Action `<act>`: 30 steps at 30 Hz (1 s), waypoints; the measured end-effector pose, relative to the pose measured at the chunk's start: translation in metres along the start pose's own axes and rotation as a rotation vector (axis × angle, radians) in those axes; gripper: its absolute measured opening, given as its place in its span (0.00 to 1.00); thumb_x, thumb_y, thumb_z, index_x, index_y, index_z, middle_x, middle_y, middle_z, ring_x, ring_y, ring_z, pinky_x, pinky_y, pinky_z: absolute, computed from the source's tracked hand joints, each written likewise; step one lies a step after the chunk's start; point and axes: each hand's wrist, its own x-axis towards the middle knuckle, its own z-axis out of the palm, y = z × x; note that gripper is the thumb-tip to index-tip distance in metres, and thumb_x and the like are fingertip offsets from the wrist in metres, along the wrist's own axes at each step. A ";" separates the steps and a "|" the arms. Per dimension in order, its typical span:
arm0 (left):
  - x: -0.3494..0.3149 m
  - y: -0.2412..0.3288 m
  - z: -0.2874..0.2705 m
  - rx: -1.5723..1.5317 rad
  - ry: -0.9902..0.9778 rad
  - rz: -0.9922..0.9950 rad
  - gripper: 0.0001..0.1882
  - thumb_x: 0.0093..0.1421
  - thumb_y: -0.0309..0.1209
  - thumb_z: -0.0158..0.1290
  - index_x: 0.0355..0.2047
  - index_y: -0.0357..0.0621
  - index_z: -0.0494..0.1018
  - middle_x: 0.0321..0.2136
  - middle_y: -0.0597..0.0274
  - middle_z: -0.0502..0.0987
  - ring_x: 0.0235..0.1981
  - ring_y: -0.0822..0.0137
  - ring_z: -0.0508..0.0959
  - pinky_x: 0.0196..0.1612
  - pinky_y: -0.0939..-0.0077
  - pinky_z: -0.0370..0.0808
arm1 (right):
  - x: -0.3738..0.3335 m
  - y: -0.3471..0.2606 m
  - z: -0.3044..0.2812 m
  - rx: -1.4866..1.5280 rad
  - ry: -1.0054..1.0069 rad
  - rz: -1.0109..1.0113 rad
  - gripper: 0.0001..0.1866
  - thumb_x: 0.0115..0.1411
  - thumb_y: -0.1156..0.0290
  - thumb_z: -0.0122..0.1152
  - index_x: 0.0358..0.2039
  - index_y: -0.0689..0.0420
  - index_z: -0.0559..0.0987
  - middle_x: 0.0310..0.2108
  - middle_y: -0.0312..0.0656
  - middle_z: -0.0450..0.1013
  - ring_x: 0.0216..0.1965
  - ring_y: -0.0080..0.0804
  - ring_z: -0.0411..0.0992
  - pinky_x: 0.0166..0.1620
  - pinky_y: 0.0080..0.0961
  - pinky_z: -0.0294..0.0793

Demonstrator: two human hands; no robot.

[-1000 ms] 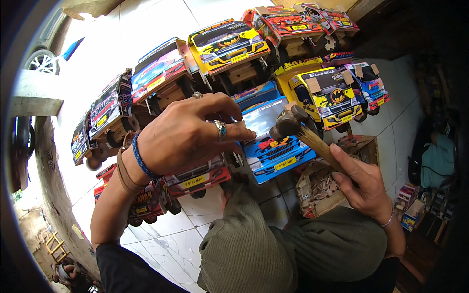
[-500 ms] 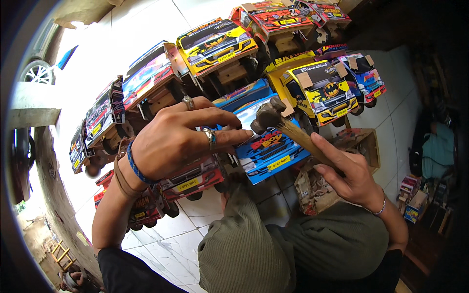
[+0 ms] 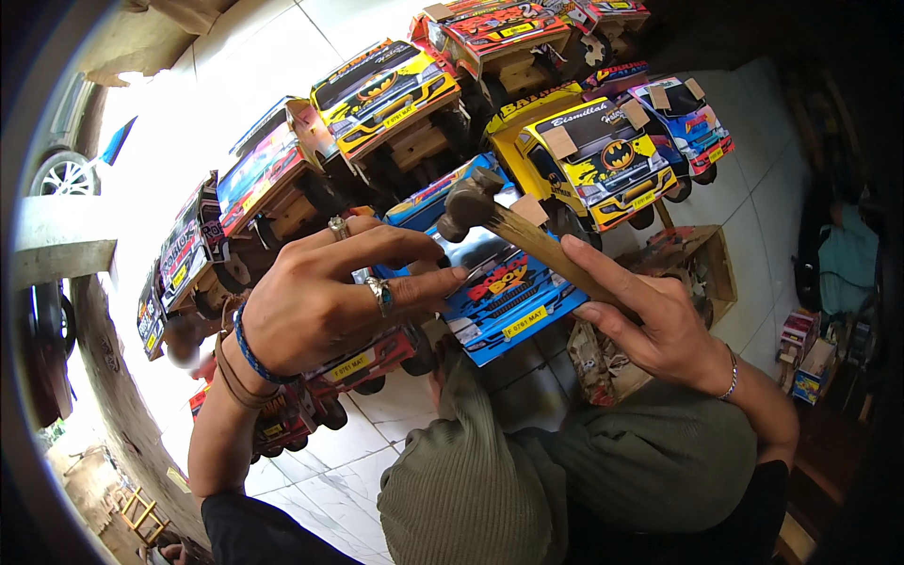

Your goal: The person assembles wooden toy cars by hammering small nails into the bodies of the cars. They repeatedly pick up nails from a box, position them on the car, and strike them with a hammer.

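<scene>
Apparently tight quarters. Blue truck (image 3: pixel 508 306) sits at centre frame, front facing the lower edge; tan tab (image 3: pixel 530 210) at the upper right of its windshield (image 3: pixel 482 250). Left hand (image 3: pixel 330 287), left of centre, reaches over the windshield, fingers half curled; thumb hidden, so cannot tell whether it pinches anything or only steadies the truck. Right hand (image 3: pixel 650 315), right of centre, is wrapped round the handle of the hammer (image 3: pixel 518 235), whose head hangs just beyond the left fingertips. Judged risks: a stroke slightly off line could catch the index finger; too heavy a one could dent the printed front, seemingly thin. Yellow truck (image 3: pixel 607 158), upper right, stands close by; a wide swing might knock it. Scrap box (image 3: pixel 723 273) lies right of centre.
</scene>
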 end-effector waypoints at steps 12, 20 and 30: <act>0.002 -0.001 -0.003 -0.202 0.071 -0.094 0.20 0.53 0.23 0.67 0.47 0.50 0.84 0.43 0.60 0.81 0.39 0.58 0.83 0.42 0.67 0.82 | 0.011 0.002 0.006 0.005 0.049 -0.022 0.33 0.67 0.78 0.59 0.71 0.58 0.63 0.47 0.53 0.81 0.37 0.33 0.83 0.41 0.30 0.81; 0.003 -0.002 -0.002 -0.196 0.052 -0.062 0.23 0.51 0.21 0.65 0.49 0.53 0.84 0.43 0.60 0.81 0.40 0.58 0.83 0.43 0.65 0.81 | 0.011 -0.001 0.003 0.058 0.004 0.085 0.33 0.67 0.79 0.59 0.71 0.58 0.63 0.55 0.51 0.78 0.39 0.32 0.83 0.43 0.29 0.82; 0.001 -0.005 -0.006 -0.043 -0.025 -0.009 0.24 0.50 0.25 0.66 0.49 0.54 0.83 0.52 0.58 0.79 0.46 0.55 0.82 0.48 0.63 0.81 | 0.013 0.001 0.006 0.058 0.058 0.041 0.34 0.66 0.77 0.61 0.72 0.55 0.63 0.57 0.50 0.76 0.35 0.36 0.82 0.40 0.32 0.81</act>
